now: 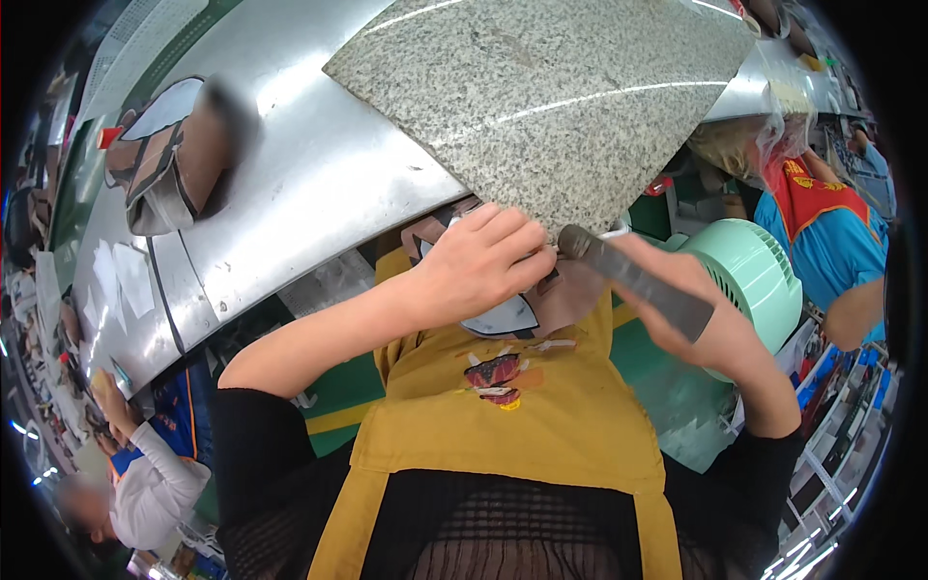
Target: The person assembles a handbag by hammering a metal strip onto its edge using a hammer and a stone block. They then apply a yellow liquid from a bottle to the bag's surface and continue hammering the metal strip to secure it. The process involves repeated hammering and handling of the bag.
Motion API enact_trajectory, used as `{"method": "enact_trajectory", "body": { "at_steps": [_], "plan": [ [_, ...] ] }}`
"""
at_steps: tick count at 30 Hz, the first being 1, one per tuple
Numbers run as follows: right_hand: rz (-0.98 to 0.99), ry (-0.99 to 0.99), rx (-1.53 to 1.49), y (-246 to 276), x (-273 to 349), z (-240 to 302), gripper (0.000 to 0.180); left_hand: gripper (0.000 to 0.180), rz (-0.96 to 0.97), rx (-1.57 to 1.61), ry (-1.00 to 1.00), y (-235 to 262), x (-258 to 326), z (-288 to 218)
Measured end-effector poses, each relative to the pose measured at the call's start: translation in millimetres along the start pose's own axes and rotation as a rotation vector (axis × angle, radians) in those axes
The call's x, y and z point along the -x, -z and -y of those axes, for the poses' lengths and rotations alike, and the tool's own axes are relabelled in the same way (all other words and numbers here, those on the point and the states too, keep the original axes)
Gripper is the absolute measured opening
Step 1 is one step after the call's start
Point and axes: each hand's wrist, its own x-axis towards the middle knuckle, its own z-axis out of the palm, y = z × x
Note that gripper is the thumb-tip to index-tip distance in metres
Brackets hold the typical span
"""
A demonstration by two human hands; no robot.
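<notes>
My left hand (483, 259), fingers curled and pressed together, grips a brown bag piece (577, 288) at the near corner of the granite slab (541, 106). A grey-white panel (503, 317) with a dark edge shows below that hand. In my right hand (710, 290) is a hammer (638, 280) with a long dark metal head, one end close to my left fingertips. Its handle is mostly hidden by the hand. The piece hangs over the slab's corner in front of my yellow apron (512, 416).
A brown bag (184, 159) with a grey-white panel stands on the metal table (290, 145) at left. Right of my hand is a mint-green fan (749, 275). A co-worker in blue and red (822, 232) is at right, another in white (159, 493) at lower left.
</notes>
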Motion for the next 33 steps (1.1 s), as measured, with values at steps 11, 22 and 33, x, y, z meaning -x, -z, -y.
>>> {"method": "enact_trajectory", "body": {
  "at_steps": [11,22,33],
  "plan": [
    [-0.013,0.020,0.141,-12.1,-8.2,3.2,0.028,0.035,-0.116,0.060,0.122,-0.4,7.4,-17.9],
    [-0.101,0.128,0.080,-6.2,-6.0,3.6,0.030,0.044,-0.062,-0.080,0.163,-12.8,13.8,-44.6],
    [-0.246,0.183,0.006,-14.2,5.4,-10.8,0.021,0.042,-0.079,-0.120,0.157,-14.5,12.3,-45.5]
  ]
}}
